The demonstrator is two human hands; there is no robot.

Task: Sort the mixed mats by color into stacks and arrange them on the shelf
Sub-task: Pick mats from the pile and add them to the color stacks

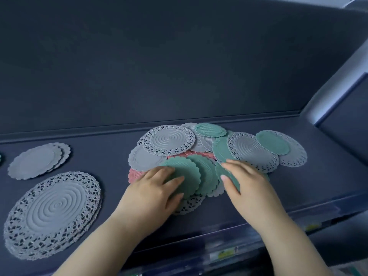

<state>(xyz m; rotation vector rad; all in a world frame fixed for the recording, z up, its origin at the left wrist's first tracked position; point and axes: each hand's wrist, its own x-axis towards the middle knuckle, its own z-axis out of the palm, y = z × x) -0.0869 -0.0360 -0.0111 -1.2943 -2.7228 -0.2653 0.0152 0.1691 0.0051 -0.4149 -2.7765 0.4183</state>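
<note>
A: While the mixed pile [217, 156] is worked over at the middle of the shelf [111, 154], two sorted stacks can be noted at the left: a stack of large grey lace mats [53, 214] near the front edge, and a smaller stack of plain grey scalloped mats [37, 160] behind it.

B: Agreed. A sliver of something green is seen at the far left edge, but what it is cannot be told. How are the hands placed?

A: The left hand [153, 188] is laid flat, fingers spread, on a green scalloped mat [184, 176] at the front of the pile; nothing is pinched. The right hand [245, 180] is closed on the edge of another green mat [232, 176], thumb on top, fingers hidden beneath.

B: So the greens appear to be gathered next.

A: That is the judgement. Grey sorting is partly done; grey lace and plain grey mats are left in the pile, several greens are scattered through it, and pink mats [135, 174] lie underneath, not yet pulled out. Well over half of the work seems left.
</note>
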